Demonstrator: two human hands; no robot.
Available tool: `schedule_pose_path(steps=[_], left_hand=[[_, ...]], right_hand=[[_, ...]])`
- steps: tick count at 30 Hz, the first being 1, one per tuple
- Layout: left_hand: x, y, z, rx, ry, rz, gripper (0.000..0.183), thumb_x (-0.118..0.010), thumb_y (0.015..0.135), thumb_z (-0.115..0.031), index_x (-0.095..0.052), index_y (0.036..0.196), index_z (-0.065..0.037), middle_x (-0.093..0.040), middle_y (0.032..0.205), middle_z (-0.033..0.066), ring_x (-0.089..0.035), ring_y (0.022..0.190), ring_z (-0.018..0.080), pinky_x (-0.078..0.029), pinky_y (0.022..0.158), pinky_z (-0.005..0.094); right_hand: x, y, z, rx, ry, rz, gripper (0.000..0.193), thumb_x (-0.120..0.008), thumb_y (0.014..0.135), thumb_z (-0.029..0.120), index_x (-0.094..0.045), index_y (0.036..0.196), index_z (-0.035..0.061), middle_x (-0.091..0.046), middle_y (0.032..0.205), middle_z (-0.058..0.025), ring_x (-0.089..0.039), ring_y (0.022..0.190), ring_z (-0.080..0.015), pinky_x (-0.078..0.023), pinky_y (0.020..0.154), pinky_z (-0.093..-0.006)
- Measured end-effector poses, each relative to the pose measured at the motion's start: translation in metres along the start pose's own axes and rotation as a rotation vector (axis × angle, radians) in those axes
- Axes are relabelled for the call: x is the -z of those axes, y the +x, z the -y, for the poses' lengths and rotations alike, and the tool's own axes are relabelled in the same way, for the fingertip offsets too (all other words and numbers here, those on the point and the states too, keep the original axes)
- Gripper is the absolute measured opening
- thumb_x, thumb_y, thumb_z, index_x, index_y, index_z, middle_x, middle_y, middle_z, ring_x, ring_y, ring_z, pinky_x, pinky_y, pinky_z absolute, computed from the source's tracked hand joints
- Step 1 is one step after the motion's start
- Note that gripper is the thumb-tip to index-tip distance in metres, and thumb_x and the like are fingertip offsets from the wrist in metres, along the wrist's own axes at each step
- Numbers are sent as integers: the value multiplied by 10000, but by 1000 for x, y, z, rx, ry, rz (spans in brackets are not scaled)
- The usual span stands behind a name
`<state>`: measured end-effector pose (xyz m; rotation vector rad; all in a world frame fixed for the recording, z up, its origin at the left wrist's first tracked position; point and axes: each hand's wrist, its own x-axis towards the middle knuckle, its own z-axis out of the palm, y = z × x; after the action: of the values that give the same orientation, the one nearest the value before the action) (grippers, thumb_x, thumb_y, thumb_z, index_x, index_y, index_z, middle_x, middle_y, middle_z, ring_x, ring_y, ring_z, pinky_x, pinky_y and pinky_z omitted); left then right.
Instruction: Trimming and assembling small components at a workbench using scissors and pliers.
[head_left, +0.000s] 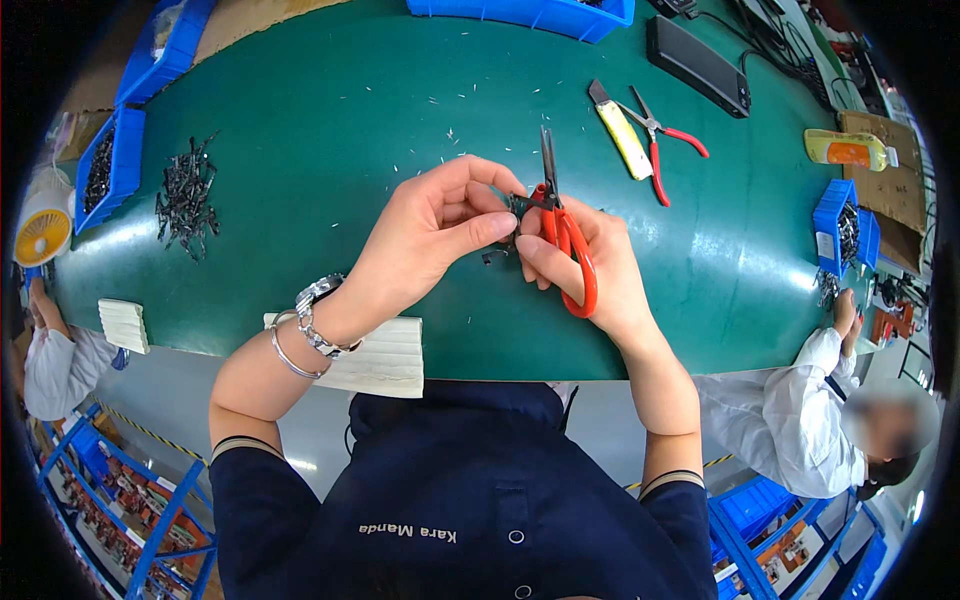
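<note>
A pair of red-handled scissors [584, 272] rests in my right hand [606, 256], its dark blades pointing away from me. The fingers of that hand are curled round the handles. Close beside it, my left hand [432, 222] pinches a small black part [516, 212] between thumb and fingertips. The part lies between both hands' fingertips, and fingers hide much of it. Its lower end [494, 257] hangs below the left thumb. On the green table [330, 190], a pile of similar-looking small black parts [187, 197] lies to the left.
A yellow utility knife [622, 135] and red-handled pliers [655, 135] lie at the back right, near a black box-shaped device [697, 66]. Blue bins [125, 165] stand at the left, the back and the right [836, 225]. White scraps dot the tabletop. Co-workers in white sit at both sides.
</note>
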<state>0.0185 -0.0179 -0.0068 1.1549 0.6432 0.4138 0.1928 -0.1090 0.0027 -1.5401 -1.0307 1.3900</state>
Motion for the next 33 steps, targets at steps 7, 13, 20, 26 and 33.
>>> schedule_pose_path(steps=[7, 13, 20, 26, 33], left_hand=[[-1, -1, 3, 26, -40, 9, 222, -636, 910, -90, -551, 1106, -30, -586, 899, 9, -588, 832, 77, -493, 785, 229], [0, 1, 3, 8, -60, 20, 215, -635, 912, -89, -553, 1101, -28, -589, 916, 23, -592, 830, 92, -500, 793, 234], [13, 4, 0, -104, -22, -112, 200, -643, 919, -98, -558, 1079, -14, -622, 910, 35, -610, 844, 100, -489, 781, 237], [11, 0, -1, -10, -129, -105, 171, -640, 917, -112, -553, 1045, -40, -615, 919, 24, -597, 841, 96, -479, 781, 238], [1, 0, 5, 25, -85, -54, 195, -659, 895, -110, -541, 1037, -49, -598, 925, 20, -585, 839, 91, -474, 765, 234]], right_hand=[[4, -1, 9, -71, 61, 13, 129, -637, 846, 142, -599, 821, 22, -589, 634, -26, -541, 568, -81, -428, 535, -230], [8, -2, 11, -74, 106, 11, 145, -628, 850, 158, -587, 823, 21, -583, 640, -29, -539, 565, -89, -431, 534, -232], [20, -1, 9, -77, 47, 20, 166, -660, 839, 162, -583, 800, 19, -553, 611, -21, -494, 540, -84, -395, 514, -237], [16, 0, 1, -19, -239, 1, 247, -756, 807, 182, -588, 801, 3, -479, 562, -1, -403, 518, -67, -320, 490, -261], [-1, -2, -4, 109, -130, -37, 174, -727, 809, 111, -589, 836, 8, -488, 593, 14, -399, 539, -35, -309, 492, -233]])
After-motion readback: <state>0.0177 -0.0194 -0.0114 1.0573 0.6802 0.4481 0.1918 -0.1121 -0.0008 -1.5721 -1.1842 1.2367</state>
